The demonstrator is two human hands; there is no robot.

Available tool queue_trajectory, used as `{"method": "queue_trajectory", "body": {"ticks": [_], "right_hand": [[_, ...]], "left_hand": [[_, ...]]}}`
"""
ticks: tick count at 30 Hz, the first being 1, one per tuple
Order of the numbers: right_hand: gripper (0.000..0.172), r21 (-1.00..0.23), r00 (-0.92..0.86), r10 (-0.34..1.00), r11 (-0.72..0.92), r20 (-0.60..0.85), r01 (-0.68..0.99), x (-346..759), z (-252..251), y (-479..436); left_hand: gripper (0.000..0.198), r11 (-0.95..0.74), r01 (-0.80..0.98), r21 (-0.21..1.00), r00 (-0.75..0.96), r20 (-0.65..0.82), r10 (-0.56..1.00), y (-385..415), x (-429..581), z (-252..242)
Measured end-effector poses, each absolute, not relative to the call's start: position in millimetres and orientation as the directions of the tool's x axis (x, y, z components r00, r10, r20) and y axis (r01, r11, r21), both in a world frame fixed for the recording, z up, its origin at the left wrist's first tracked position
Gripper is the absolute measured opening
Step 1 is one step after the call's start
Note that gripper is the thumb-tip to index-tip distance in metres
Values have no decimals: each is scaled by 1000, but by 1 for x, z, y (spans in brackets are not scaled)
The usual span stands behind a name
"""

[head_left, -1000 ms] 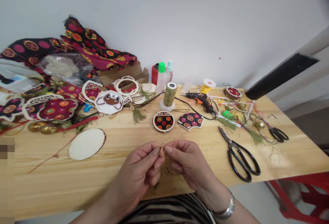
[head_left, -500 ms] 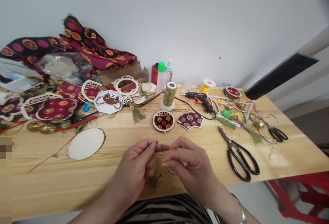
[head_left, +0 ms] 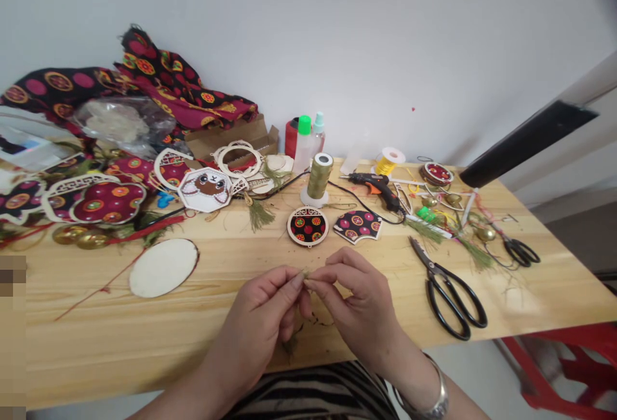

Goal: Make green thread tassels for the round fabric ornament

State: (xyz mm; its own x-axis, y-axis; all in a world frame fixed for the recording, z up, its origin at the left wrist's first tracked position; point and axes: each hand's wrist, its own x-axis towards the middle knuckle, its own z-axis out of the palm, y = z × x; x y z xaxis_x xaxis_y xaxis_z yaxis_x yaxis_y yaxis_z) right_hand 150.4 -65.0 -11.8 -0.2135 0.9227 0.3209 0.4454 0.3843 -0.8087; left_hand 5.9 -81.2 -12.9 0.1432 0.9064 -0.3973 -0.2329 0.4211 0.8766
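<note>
Both hands are pinched shut on one small thing. The left hand [head_left: 263,317] nips a thread tuft [head_left: 304,273] between thumb and forefinger, and the right hand [head_left: 359,307] closes thumb and forefinger on the same tuft from the other side, fingertips touching. The tuft is a short wisp of greenish-gold fibre, held just above the table [head_left: 144,336] near its front edge, in front of my view. It is too small for me to tell how it is bound.

Half a second ago the hands stood slightly apart, the right one lower and off the tuft, with only the left keeping it. Now the right has come back up and the two meet again. I judge from this that the hold is shared once more and the handling is fine fingertip work, not a carry.

At twelve o'clock from the hands lies a round ornament [head_left: 307,226], with a fan-shaped fabric piece [head_left: 357,225] just beside it at one o'clock. Farther along twelve stands a gold thread spool [head_left: 319,178]. A glue gun [head_left: 378,185] lies at one o'clock beyond the fabric piece. Black scissors [head_left: 450,298] rest at three o'clock, well apart from the right hand. A pale oval disc [head_left: 164,268] lies at nine to ten o'clock.
</note>
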Motion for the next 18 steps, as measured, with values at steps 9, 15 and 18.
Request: {"method": "queue_trajectory", "body": {"ticks": [9, 15, 18], "right_hand": [[8, -890, -118, 956, 294, 269, 350, 149, -12, -64], [15, -990, -66, 998, 34, 26, 136, 152, -14, -62], [19, -997, -139, 987, -74, -76, 24, 152, -18, -62]], "left_hand": [[22, 405, -123, 906, 139, -388, 911, -82, 5, -15], [22, 405, -139, 904, 131, -389, 912, -81, 5, -18], [23, 395, -125, 910, 149, -376, 914, -81, 4, -21]]}}
